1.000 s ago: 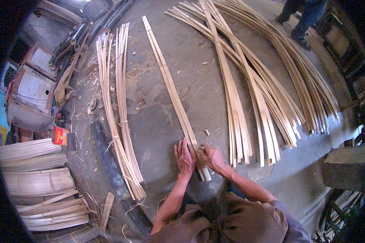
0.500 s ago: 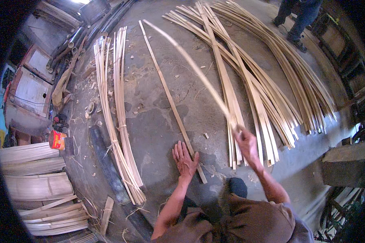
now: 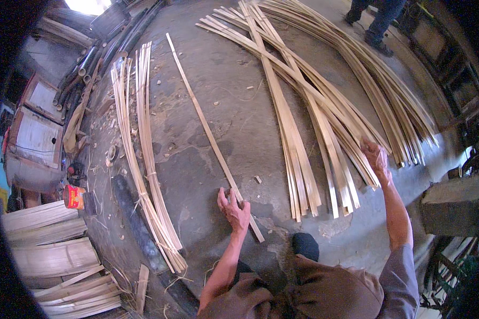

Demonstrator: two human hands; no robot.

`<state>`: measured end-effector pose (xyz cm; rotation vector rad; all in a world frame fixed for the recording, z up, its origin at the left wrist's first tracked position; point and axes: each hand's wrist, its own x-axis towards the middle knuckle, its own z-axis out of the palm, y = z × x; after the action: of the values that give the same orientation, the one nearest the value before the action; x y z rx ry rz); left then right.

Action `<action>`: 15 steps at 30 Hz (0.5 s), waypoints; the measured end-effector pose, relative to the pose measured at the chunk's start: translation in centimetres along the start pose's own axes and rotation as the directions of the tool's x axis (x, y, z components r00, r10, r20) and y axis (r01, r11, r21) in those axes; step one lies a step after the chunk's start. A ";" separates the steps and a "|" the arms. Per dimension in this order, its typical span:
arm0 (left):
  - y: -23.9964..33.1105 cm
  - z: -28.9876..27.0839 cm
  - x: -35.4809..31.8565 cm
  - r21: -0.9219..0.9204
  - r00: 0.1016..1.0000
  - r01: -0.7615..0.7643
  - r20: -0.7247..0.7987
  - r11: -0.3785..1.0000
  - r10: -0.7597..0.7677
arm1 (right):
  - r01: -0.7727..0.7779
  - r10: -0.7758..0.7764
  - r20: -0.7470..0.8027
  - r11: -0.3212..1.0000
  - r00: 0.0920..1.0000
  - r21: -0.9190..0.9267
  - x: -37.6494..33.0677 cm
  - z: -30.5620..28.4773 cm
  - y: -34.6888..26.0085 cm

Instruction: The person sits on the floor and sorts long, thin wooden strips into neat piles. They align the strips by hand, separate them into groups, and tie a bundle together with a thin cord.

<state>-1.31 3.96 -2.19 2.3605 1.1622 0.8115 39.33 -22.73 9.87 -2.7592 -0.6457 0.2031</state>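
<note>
**Flat palm on one strip, other hand out at the pile**

Fingers spread on the left hand [image 3: 234, 208]: it's pressed flat, palm down, on the near end of a single long bamboo strip [image 3: 207, 133] lying alone on the concrete floor [image 3: 239, 95]. Not a pinch, more a pin-down w/ open fingers. That strip runs from near my knees away toward the upper left, well apart from other stock.

Head view, right side: right hand [image 3: 376, 155] is stretched out to the crossed pile of strips [image 3: 303, 117], resting on or just over their near ends. I can't tell whether fingers are closed round one; they look loosely curled.

Head view, left side: a tied bundle of thin slats [image 3: 141, 175] lies parallel to the lone strip, near but not touching.

Risks, as I judge: split bamboo edges are sharp, so a sliding palm could get cut or splintered. Pulling one piece from the crossed pile may drag neighbours askew. A person's legs [image 3: 378, 24] stand at the pile's far end, so a long strip swung up could hit them.
</note>
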 end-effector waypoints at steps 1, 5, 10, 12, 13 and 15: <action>0.4 0.3 0.1 -0.016 1.000 0.020 -0.011 1.000 -0.020 | 0.051 -0.050 -0.054 0.998 0.997 0.024 0.2 0.4 1.7; 1.1 1.0 0.1 -0.167 0.989 0.136 -0.038 0.977 -0.144 | 0.192 -0.202 -0.179 0.979 0.963 -0.072 0.6 1.7 4.1; 2.8 -0.5 1.4 -0.591 0.844 0.517 0.234 0.619 -0.482 | 0.309 -0.290 -0.393 0.951 0.873 -0.015 -2.4 3.8 -0.4; 6.3 -2.3 2.8 -0.614 0.793 0.581 0.283 0.533 -0.539 | 0.451 -0.351 -0.405 0.873 0.844 0.184 -5.5 6.6 -3.0; 6.0 -1.5 2.4 -0.641 0.841 0.500 0.198 0.583 -0.504 | 0.536 -0.426 -0.371 0.798 0.825 0.276 -7.7 8.1 -5.5; 8.7 -1.5 2.6 -0.625 0.876 0.427 0.108 0.653 -0.469 | 0.608 -0.554 -0.256 0.682 0.792 0.407 -12.9 8.9 -11.1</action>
<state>4.05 1.15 4.69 1.4131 1.1836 0.9143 21.49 -16.78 5.86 -1.9576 -1.2247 0.0450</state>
